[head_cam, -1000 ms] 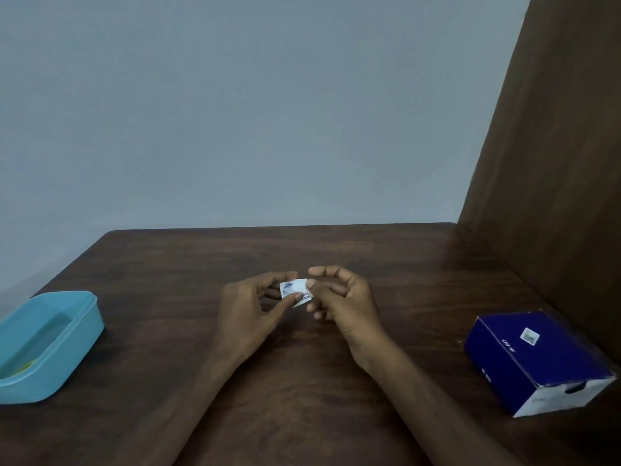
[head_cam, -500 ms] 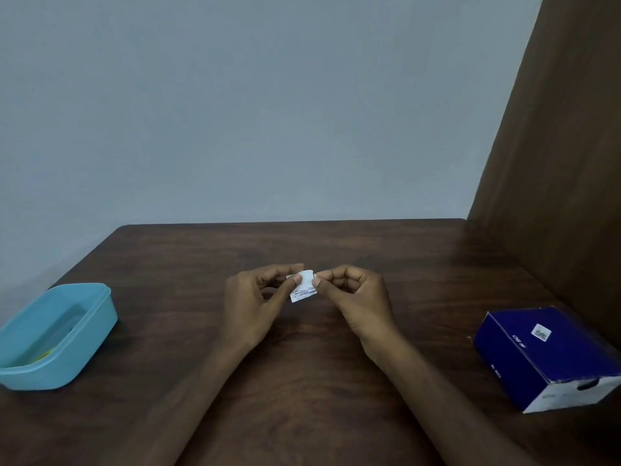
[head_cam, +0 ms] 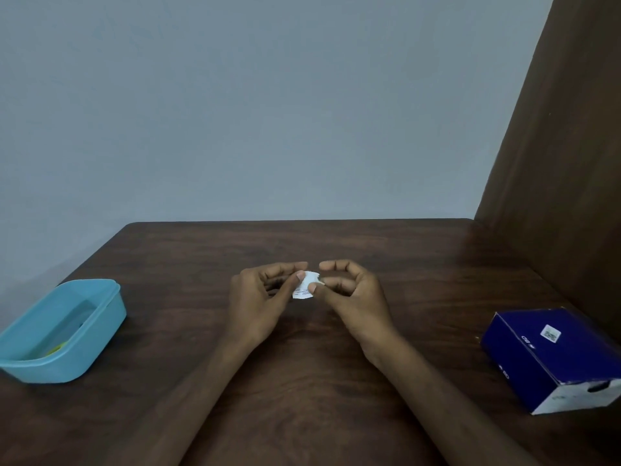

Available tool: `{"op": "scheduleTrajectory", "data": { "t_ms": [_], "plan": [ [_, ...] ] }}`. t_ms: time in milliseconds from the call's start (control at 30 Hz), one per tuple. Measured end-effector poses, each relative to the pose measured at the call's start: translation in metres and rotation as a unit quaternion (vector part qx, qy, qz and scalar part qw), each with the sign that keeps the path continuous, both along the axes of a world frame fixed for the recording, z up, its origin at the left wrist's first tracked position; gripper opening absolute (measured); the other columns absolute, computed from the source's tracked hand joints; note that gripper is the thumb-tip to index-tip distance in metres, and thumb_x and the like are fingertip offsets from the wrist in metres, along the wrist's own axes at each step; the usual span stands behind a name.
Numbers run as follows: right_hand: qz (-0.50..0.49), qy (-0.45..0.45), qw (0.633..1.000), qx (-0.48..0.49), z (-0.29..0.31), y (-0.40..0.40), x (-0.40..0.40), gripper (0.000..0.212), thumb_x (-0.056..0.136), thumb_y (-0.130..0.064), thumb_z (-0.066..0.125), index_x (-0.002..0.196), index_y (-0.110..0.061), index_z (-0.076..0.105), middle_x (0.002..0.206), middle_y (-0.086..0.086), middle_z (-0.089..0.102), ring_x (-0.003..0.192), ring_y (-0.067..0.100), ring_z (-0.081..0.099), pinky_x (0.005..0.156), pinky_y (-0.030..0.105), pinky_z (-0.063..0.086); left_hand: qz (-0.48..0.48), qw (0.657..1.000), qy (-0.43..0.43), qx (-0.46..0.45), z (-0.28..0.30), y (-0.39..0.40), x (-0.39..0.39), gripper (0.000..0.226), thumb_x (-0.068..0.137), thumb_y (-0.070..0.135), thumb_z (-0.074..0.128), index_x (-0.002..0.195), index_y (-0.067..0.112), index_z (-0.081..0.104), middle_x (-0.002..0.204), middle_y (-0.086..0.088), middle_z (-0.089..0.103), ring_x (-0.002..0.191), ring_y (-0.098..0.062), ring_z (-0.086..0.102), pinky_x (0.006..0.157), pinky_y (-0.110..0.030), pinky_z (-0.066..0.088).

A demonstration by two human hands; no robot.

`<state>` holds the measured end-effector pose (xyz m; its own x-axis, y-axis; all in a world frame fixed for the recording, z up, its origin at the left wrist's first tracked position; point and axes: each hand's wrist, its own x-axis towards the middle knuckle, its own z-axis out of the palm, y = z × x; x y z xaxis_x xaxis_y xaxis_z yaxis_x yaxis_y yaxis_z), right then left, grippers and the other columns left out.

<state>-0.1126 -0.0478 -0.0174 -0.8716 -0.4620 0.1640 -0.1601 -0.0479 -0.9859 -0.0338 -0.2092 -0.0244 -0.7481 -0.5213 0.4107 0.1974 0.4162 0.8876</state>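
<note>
Two bare hands are meeting over the middle of the dark brown wooden table point(head_cam: 312, 371), somewhat nearer its far edge than its near edge. Between them they are holding a small white paper sachet with fine print point(head_cam: 303, 288).

The left hand point(head_cam: 258, 304) is pinching the sachet's left side: its thumb tip is pressing on the front face while its curled fingers are backing the paper from behind. The right hand point(head_cam: 353, 297) is pinching the right side between the thumb tip and a curled finger. Its forefinger is arching above the sachet's top edge, and whether that fingertip is touching the paper cannot be told. Both grips are closing on the paper with no visible gap.

The sachet is standing roughly upright; whether its lower edge is touching the tabletop cannot be told.

A light blue open plastic tub point(head_cam: 84, 358) is sitting by the table's left edge. A dark blue cardboard box with a white end and a small label point(head_cam: 551, 364) is resting near the right edge, beside a brown wooden side panel point(head_cam: 554, 163).
</note>
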Motion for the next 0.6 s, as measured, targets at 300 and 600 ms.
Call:
{"op": "scheduleTrajectory", "data": {
  "t_ms": [300, 600],
  "plan": [
    [-0.063, 0.013, 0.998, -0.011, -0.0022, -0.0015, 0.0029, 0.018, 0.083, -0.016, 0.091, 0.095, -0.02, 0.078, 0.086, -0.004, 0.083, 0.087, 0.017, 0.08, 0.081, 0.037, 0.062, -0.032, 0.996, 0.014, 0.086, 0.0004, 0.0044, -0.004, 0.02, 0.093, 0.008, 0.081, 0.112, 0.016, 0.083, 0.094, -0.001, 0.085, 0.091, -0.019, 0.083, 0.078, -0.032, 0.068],
    [-0.07, 0.158, 0.982, 0.071, -0.0014, 0.0007, 0.0002, 0.038, 0.081, -0.021, 0.091, 0.112, -0.029, 0.071, 0.077, -0.013, 0.079, 0.068, 0.0, 0.072, 0.069, 0.017, 0.056, -0.009, 1.0, 0.013, -0.019, -0.0003, 0.0062, -0.0004, 0.02, 0.093, 0.013, 0.083, 0.108, 0.026, 0.085, 0.097, 0.011, 0.084, 0.092, -0.009, 0.081, 0.081, -0.037, 0.068]
  ]
}}
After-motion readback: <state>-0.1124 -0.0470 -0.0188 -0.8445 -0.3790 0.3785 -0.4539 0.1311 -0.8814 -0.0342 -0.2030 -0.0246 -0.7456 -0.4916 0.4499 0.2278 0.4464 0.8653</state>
